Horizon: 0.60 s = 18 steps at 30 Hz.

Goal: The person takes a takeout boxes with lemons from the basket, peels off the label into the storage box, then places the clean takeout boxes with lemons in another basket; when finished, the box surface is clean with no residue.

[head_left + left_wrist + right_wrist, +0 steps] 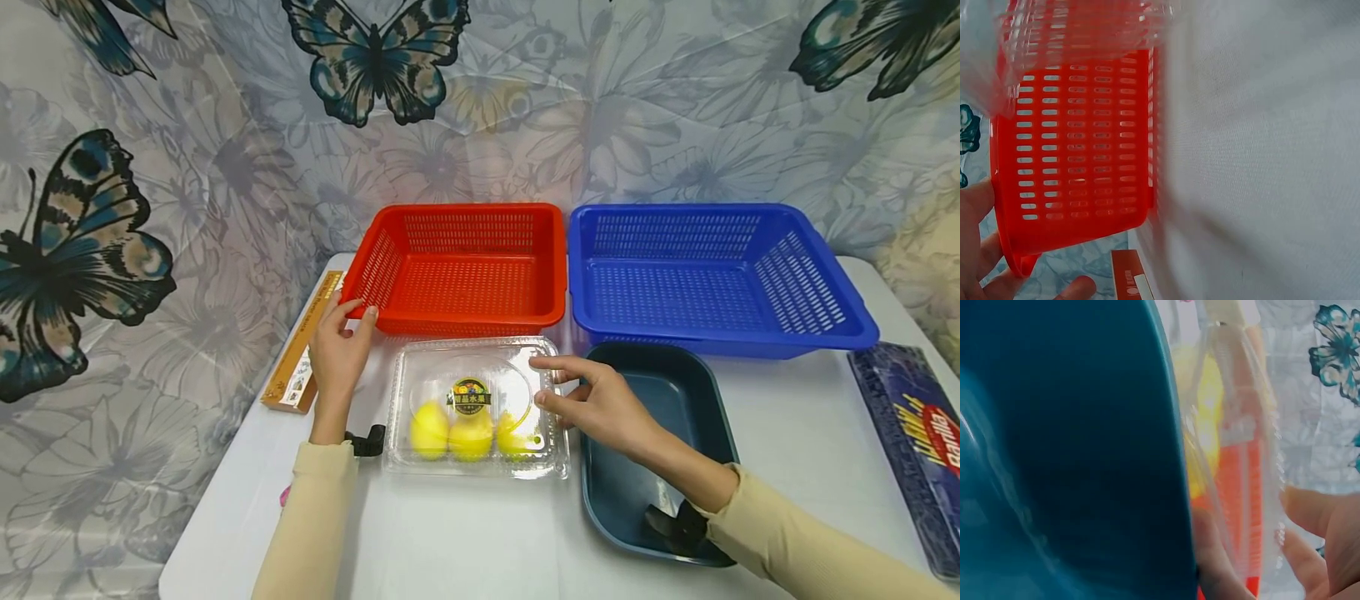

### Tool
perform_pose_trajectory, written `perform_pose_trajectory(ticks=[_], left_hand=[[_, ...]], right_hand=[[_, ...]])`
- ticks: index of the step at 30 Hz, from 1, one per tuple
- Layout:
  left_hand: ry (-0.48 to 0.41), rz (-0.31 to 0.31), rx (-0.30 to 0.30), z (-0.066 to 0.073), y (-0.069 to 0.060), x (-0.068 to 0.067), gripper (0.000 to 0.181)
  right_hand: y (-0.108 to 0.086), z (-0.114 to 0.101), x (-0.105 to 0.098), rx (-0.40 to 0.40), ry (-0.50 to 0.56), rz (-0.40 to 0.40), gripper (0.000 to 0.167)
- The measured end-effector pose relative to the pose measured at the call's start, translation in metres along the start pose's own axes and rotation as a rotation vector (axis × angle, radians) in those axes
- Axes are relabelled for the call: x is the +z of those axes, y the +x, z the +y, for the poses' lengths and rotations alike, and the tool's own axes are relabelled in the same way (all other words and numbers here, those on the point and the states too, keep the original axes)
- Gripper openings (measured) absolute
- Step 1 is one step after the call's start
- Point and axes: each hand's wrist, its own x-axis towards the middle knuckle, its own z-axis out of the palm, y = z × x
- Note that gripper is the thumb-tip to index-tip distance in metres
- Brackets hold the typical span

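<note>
In the head view my left hand [341, 350] is at the front left corner of a red plastic basket [480, 327], thumb and fingers around its rim. Before the basket sits a clear plastic fruit box [427, 367] with a closed lid and a round label. Three yellow fruits [471, 435] show through it, exact kind unclear. My right hand [607, 408] is at the box's right side, index finger and thumb extended over the lid edge; in the right wrist view other fingers [1213, 550] lie along the side.
A blue basket [705, 333] stands right of the red one. A dark teal pan [622, 500] lies under my right forearm. A patterned Barilla pack [911, 433] is at the right edge, and an orange-brown box [300, 350] lies left on the white table [450, 533].
</note>
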Motion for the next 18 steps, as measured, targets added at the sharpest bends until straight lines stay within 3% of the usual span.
perform_pose_trajectory(ticks=[8, 18], left_hand=[[-0.029, -0.008, 0.000, 0.0011, 0.0001, -0.0002, 0.038], [-0.016, -0.011, -0.013, -0.0008, 0.0000, -0.0001, 0.038]], right_hand=[[0.0049, -0.0009, 0.0004, 0.011, -0.090, -0.047, 0.053], [0.0072, -0.0060, 0.0070, 0.060, -0.068, -0.059, 0.054]])
